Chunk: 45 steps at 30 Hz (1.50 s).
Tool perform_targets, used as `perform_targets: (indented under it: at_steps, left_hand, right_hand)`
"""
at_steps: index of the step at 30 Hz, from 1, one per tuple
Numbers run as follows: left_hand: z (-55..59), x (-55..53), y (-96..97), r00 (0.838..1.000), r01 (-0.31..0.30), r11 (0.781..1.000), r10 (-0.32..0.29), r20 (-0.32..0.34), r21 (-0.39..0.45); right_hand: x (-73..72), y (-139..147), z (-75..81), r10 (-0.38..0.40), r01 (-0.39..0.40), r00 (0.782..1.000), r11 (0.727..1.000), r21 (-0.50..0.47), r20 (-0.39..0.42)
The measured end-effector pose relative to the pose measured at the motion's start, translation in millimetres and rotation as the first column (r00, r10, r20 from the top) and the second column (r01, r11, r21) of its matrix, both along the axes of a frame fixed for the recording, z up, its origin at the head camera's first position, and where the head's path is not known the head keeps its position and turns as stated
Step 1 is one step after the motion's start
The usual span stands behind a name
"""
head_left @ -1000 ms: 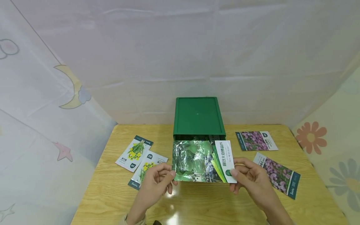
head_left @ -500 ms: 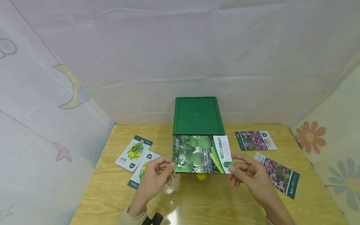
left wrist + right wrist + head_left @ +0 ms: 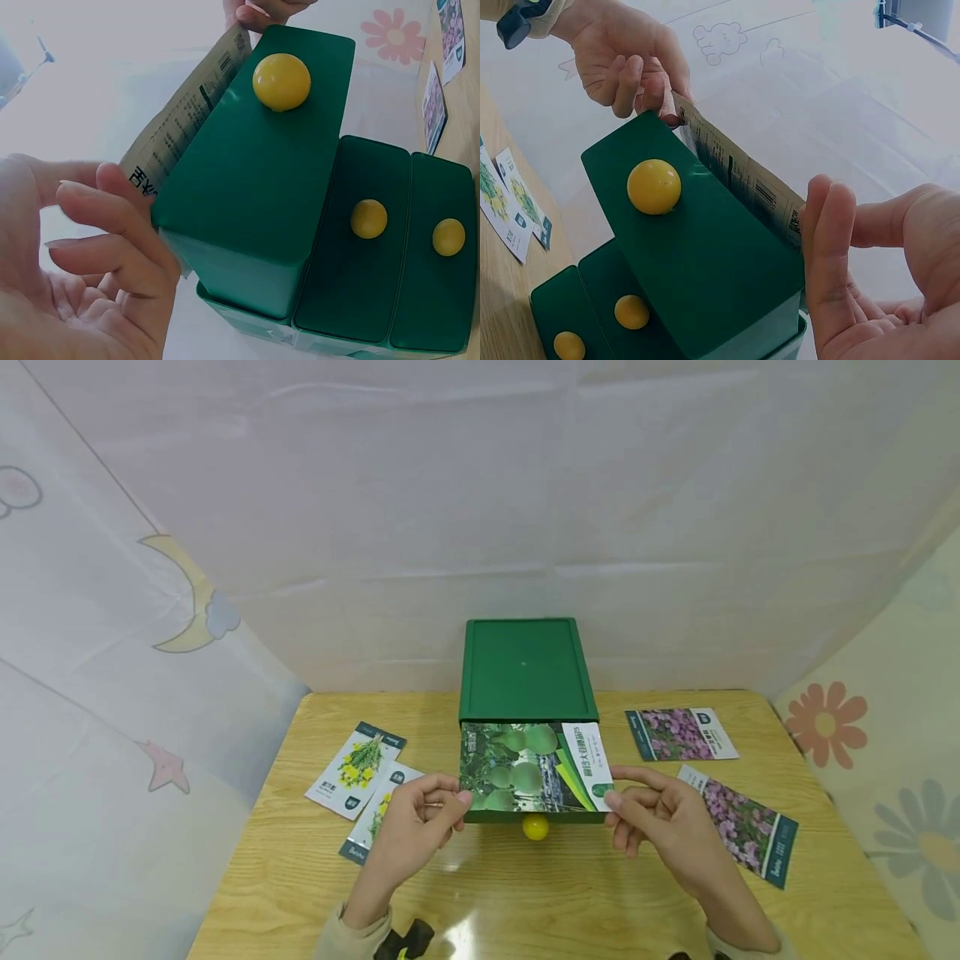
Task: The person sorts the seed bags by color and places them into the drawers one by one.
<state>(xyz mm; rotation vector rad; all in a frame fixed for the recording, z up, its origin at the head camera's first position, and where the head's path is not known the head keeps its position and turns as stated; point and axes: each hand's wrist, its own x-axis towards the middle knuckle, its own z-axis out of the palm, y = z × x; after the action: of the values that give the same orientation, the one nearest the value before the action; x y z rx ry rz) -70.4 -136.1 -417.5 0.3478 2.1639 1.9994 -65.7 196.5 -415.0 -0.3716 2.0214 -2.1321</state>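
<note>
A seed packet picturing green gourds lies face up across the pulled-out top drawer of a green cabinet. My left hand pinches its near left corner between thumb and fingers. At the near right corner my right hand pinches it the same way. The wrist views show the packet's printed back above the drawer's front, close to its top edge. A round yellow knob sits on that front. The packet hides the drawer's inside.
Two yellow-flower packets lie left of the cabinet on the wooden table. To the right lie two purple-flower packets. Two shut lower drawers with yellow knobs are under the open one. A pale curtain hangs behind.
Both hands have lowered the gourd packet and carried it slightly farther away, onto the open drawer. The yellow knob and drawer front have come into view below its near edge.
</note>
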Motion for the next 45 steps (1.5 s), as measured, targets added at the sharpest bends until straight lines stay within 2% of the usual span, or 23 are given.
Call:
perform_targets:
  at_steps: [7, 10, 14, 19, 26, 28, 31, 33, 35, 37, 41, 45]
  left_hand:
    - [1.0, -3.8, -5.1, 0.997, 0.079, 0.996, -0.08, -0.015, -0.035]
    - [1.3, -6.0, -6.6, 0.996, 0.09, 0.994, -0.091, -0.016, -0.059]
    - [0.4, -9.4, -7.4, 0.996, 0.083, 0.992, -0.084, -0.013, -0.092]
    - [0.1, -12.9, -8.1, 0.997, 0.078, 0.994, -0.077, 0.013, -0.083]
    - [-3.2, -22.0, -7.4, 0.998, 0.065, 0.994, -0.066, -0.006, -0.089]
    - [4.3, -21.5, -5.4, 0.998, 0.061, 0.993, -0.062, -0.009, -0.096]
    - [4.1, -22.8, -4.3, 0.999, 0.041, 0.993, -0.043, -0.012, -0.11]
    - [3.3, -24.0, -3.6, 0.999, 0.029, 0.992, -0.033, -0.03, -0.123]
    - [-5.5, -27.8, -4.4, 0.999, 0.009, 0.991, -0.015, -0.044, -0.133]
    - [-5.9, -29.4, -3.7, 0.998, -0.001, 0.99, -0.008, -0.057, -0.141]
    - [-1.2, -30.5, -0.8, 0.998, -0.015, 0.987, 0.004, -0.067, -0.162]
    - [15.5, -26.7, 3.0, 0.998, -0.017, 0.982, 0.004, -0.067, -0.187]
  right_hand:
    - [-4.9, 2, -0.1, 0.028, -0.028, 1.0, 0.999, -0.02, 0.012]
    - [-6.6, 3, -0.6, 0.03, -0.03, 0.999, 0.999, -0.027, 0.017]
    - [-9.4, 3, -1.9, 0.023, -0.022, 0.999, 0.999, -0.025, 0.031]
    - [-14.0, 3, -3.0, 0.019, -0.019, 0.999, 1.0, -0.005, 0.045]
    - [-20.9, 3, -3.3, -0.006, 0.003, 0.998, 0.999, 0.044, 0.068]
    - [-22.8, 2, -3.6, -0.013, 0.01, 0.997, 0.999, 0.047, 0.07]
    - [-25.6, 1, -4.2, -0.028, 0.025, 0.998, 0.998, 0.05, 0.059]
    - [-27.7, 1, -4.8, -0.036, 0.034, 0.998, 0.998, 0.051, 0.046]
    - [-30.0, 1, -5.7, -0.04, 0.038, 0.999, 0.998, 0.055, 0.032]
    - [-32.0, 0, -6.9, -0.042, 0.041, 0.999, 0.997, 0.058, 0.023]
    - [-35.3, -1, -9.4, -0.059, 0.057, 0.998, 0.995, 0.077, 0.016]
    - [-37.2, -2, -11.2, -0.083, 0.081, 0.996, 0.993, 0.086, 0.02]
